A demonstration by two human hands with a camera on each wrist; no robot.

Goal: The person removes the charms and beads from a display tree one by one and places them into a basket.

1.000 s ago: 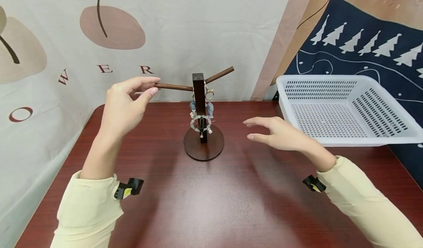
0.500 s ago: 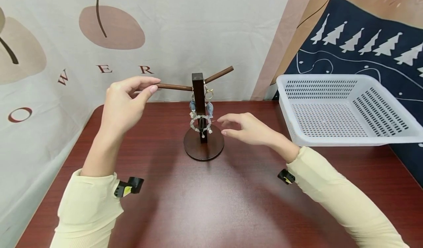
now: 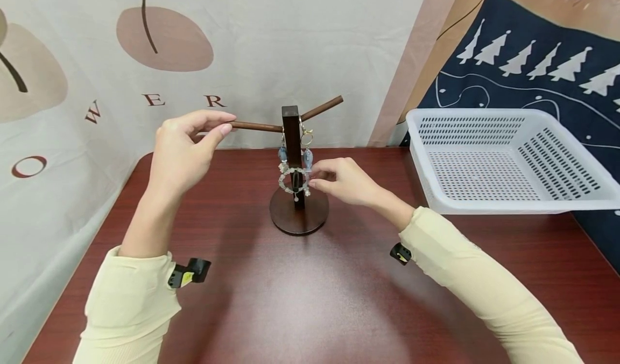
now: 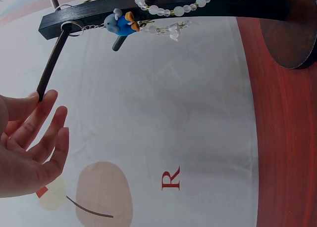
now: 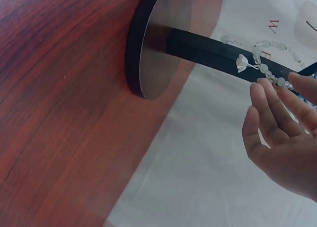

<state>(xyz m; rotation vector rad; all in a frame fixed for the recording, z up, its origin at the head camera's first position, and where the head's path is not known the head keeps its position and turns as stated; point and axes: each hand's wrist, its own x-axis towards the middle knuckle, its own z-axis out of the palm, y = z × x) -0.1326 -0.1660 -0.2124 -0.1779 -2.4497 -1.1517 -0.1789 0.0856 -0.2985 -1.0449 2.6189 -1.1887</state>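
A dark wooden jewelry stand (image 3: pixel 293 148) with a round base (image 3: pixel 298 221) stands on the table. My left hand (image 3: pixel 184 151) pinches the end of its left peg (image 3: pixel 256 127) between thumb and fingers. A pale beaded bracelet (image 3: pixel 281 187) hangs on a front peg, low on the post. Above it, two blue charms hang from the upper pegs, a left charm (image 4: pixel 124 25) and a right charm (image 3: pixel 308 158). My right hand (image 3: pixel 346 181) is at the bracelet's right side, its fingers gently bent. In the right wrist view, thumb and fingertips lie right by the beads (image 5: pixel 281 82), still apart.
A white plastic basket (image 3: pixel 504 208) with slotted sides stands at the table's right, bare inside. The reddish-brown table (image 3: pixel 290 299) runs back to a printed cloth backdrop (image 3: pixel 310 41). Another peg (image 3: pixel 322 108) sticks out at the post's upper right.
My right hand has moved left from beside the basket to the bracelet, its thumb and fingers drawing closer together. The left hand keeps its pinch on the peg, almost unmoved.
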